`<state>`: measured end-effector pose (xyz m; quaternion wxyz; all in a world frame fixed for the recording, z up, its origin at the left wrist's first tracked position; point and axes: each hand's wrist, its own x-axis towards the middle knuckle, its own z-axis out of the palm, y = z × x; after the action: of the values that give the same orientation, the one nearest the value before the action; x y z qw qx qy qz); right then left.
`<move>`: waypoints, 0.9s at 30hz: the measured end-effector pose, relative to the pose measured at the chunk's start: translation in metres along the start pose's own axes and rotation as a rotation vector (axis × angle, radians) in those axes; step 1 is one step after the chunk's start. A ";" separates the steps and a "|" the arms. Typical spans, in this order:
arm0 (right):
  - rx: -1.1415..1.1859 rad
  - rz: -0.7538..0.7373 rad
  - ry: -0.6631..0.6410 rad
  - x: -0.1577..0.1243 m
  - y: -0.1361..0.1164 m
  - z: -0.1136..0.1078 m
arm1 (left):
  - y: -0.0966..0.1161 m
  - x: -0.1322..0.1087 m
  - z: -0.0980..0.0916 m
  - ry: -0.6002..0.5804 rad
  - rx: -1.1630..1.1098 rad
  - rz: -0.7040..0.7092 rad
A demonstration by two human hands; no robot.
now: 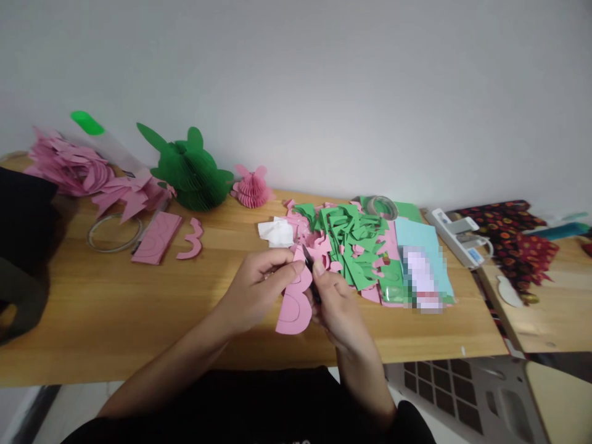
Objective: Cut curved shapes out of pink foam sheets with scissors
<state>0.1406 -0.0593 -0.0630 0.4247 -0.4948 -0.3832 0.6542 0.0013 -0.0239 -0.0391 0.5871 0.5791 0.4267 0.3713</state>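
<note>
My left hand (pixel 259 287) pinches the upper part of a pink paper piece (pixel 295 308), which hangs above the table's front half with rounded outer edges and a drawn curved line. My right hand (pixel 335 299) is closed around dark scissors (pixel 315 288), whose blades reach up beside the top right of the paper. Just beyond the hands lies a heap of green and pink paper scraps (pixel 349 237). To the left, a cut pink curved shape (pixel 197 239) lies beside a stack of pink rectangles (pixel 157 238) with pencil outlines.
Green (pixel 197 172) and pink (pixel 252 186) honeycomb paper figures stand by the wall. Pink paper pieces (pixel 69 163) and a wire-like ring (pixel 115 233) are left. A tape roll (pixel 382 208), blue paper (pixel 428 237) and power strip (pixel 457 237) are right on the wooden table (pixel 208 345).
</note>
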 end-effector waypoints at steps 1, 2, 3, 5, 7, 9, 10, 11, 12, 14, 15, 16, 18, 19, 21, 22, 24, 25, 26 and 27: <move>-0.005 -0.005 0.000 0.000 0.000 0.000 | 0.000 0.000 0.000 0.002 -0.004 0.000; -0.011 -0.008 0.001 0.000 -0.001 0.001 | 0.000 0.000 0.000 0.005 -0.006 0.002; -0.021 -0.012 0.002 0.000 -0.001 0.001 | 0.000 -0.001 0.000 0.008 -0.006 0.002; -0.042 -0.022 -0.002 -0.001 -0.002 0.001 | -0.001 -0.001 0.000 0.016 -0.004 0.002; -0.059 -0.037 -0.012 -0.001 -0.002 0.000 | -0.002 -0.001 0.001 0.018 -0.010 0.009; -0.060 -0.057 -0.035 -0.002 -0.003 -0.001 | -0.002 -0.001 0.001 0.003 -0.015 0.020; -0.055 -0.067 -0.051 -0.003 -0.003 -0.001 | -0.002 -0.001 0.000 -0.006 -0.018 0.029; -0.049 -0.075 -0.069 -0.003 -0.004 -0.001 | -0.002 -0.001 0.000 -0.014 -0.021 0.036; -0.045 -0.083 -0.086 -0.004 -0.004 -0.002 | -0.002 -0.001 -0.001 -0.021 -0.024 0.039; -0.046 -0.098 -0.112 -0.005 -0.005 -0.002 | 0.000 -0.003 -0.002 -0.035 -0.029 0.033; -0.053 -0.107 -0.120 -0.006 -0.006 -0.002 | 0.001 -0.003 -0.002 -0.039 -0.031 0.032; -0.063 -0.113 -0.124 -0.007 -0.006 -0.002 | 0.002 -0.004 -0.002 -0.040 -0.030 0.032; -0.088 -0.115 -0.122 -0.010 -0.008 -0.003 | 0.004 -0.006 -0.003 -0.040 -0.019 0.038; -0.099 -0.112 -0.118 -0.011 -0.008 -0.003 | 0.005 -0.006 -0.004 -0.043 -0.014 0.040; -0.115 -0.101 -0.112 -0.012 -0.009 -0.003 | 0.006 -0.007 -0.004 -0.058 -0.008 0.042; -0.120 -0.098 -0.112 -0.013 -0.010 -0.004 | 0.006 -0.008 -0.005 -0.067 -0.008 0.042; -0.125 -0.096 -0.118 -0.015 -0.010 -0.004 | 0.006 -0.008 -0.006 -0.085 -0.014 0.042; -0.126 -0.095 -0.121 -0.016 -0.011 -0.004 | 0.007 -0.009 -0.006 -0.092 -0.014 0.041; -0.128 -0.097 -0.124 -0.017 -0.011 -0.004 | 0.008 -0.009 -0.006 -0.098 -0.013 0.040; -0.129 -0.103 -0.129 -0.017 -0.012 -0.004 | 0.010 -0.010 -0.006 -0.106 -0.011 0.037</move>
<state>0.1493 -0.0711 -0.0474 0.3994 -0.4579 -0.4759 0.6359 -0.0074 -0.0301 -0.0286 0.6051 0.6025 0.3821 0.3534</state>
